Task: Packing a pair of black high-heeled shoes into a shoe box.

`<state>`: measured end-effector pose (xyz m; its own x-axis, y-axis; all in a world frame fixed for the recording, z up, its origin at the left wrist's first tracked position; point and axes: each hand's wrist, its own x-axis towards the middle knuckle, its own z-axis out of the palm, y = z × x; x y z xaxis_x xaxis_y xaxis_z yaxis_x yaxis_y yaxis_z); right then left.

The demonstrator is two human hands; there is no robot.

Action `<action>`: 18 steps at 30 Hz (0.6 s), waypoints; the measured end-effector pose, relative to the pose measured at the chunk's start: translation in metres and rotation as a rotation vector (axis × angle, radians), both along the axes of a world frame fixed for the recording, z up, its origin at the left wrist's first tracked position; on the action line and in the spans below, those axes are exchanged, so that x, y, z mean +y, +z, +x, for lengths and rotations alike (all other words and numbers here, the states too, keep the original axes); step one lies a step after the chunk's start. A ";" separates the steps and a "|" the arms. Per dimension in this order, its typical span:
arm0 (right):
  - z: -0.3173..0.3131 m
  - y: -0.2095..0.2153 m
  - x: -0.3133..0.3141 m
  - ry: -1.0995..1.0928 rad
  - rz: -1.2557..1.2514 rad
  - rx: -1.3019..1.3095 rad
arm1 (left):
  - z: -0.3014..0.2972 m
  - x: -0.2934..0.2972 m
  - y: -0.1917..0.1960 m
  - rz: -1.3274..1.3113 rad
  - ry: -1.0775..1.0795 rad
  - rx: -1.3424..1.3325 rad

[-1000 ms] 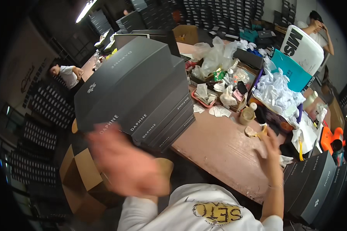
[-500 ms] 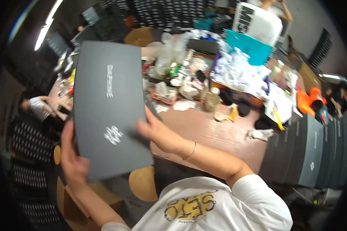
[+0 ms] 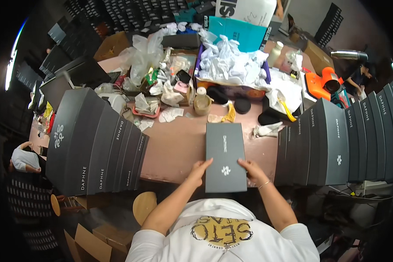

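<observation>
A closed dark grey shoebox (image 3: 225, 155) with pale print on its lid is in front of me at the table's near edge. My left hand (image 3: 199, 171) grips its left side, thumb along the lid's edge. On the opposite side my right hand (image 3: 253, 172) holds it the same way, with a thin bracelet on that wrist. Fingers of both hands are partly hidden beneath the box. Its near end reaches past the table edge, and I cannot tell whether its underside touches the tabletop.
Grey shoeboxes stand in a stack (image 3: 105, 148) at left and a row (image 3: 332, 148) at right. Farther back are a bin of crumpled white paper (image 3: 233, 63), a bottle (image 3: 202, 102), an orange tape dispenser (image 3: 325, 83) and clutter. Open cartons (image 3: 94, 240) are below left.
The shoebox was raised and tilted at my left; now it is lower, level and centred before me. My view has turned to the right, and the left stack shows.
</observation>
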<state>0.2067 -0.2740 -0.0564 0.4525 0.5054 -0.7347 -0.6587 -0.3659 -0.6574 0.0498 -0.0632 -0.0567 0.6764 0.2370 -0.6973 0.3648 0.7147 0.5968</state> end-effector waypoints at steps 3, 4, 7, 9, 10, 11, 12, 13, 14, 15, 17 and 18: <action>-0.011 0.076 0.012 -0.110 0.235 0.015 | -0.007 0.021 0.041 -0.115 0.075 -0.105; -0.026 0.095 0.029 -0.169 0.235 -0.041 | -0.018 0.033 0.035 -0.002 0.008 -0.085; -0.088 0.092 0.067 0.113 0.269 -0.265 | -0.049 0.072 0.024 0.618 -0.030 -0.020; -0.116 0.102 0.086 0.655 0.449 -0.513 | -0.067 0.106 0.045 0.175 0.249 -0.075; -0.121 0.096 0.084 0.676 0.388 -0.886 | -0.068 0.114 0.063 0.393 0.288 0.012; -0.107 0.088 0.082 0.630 0.206 -1.073 | -0.071 0.117 0.081 0.840 0.195 0.106; -0.081 0.079 0.076 0.586 0.013 -1.254 | -0.074 0.117 0.089 1.277 0.096 0.198; -0.056 0.068 0.073 0.538 -0.112 -1.432 | -0.071 0.114 0.087 1.505 0.018 0.055; -0.033 0.055 0.070 0.496 -0.240 -1.605 | -0.053 0.094 0.084 1.475 -0.089 -0.095; -0.013 0.038 0.067 0.640 -0.329 -1.620 | -0.024 0.059 0.099 1.284 -0.237 -0.212; 0.007 0.016 0.068 0.783 -0.428 -1.589 | 0.027 0.011 0.073 1.547 -0.654 -0.439; 0.010 0.007 0.070 0.793 -0.433 -1.542 | 0.046 -0.010 0.045 1.629 -0.722 -0.404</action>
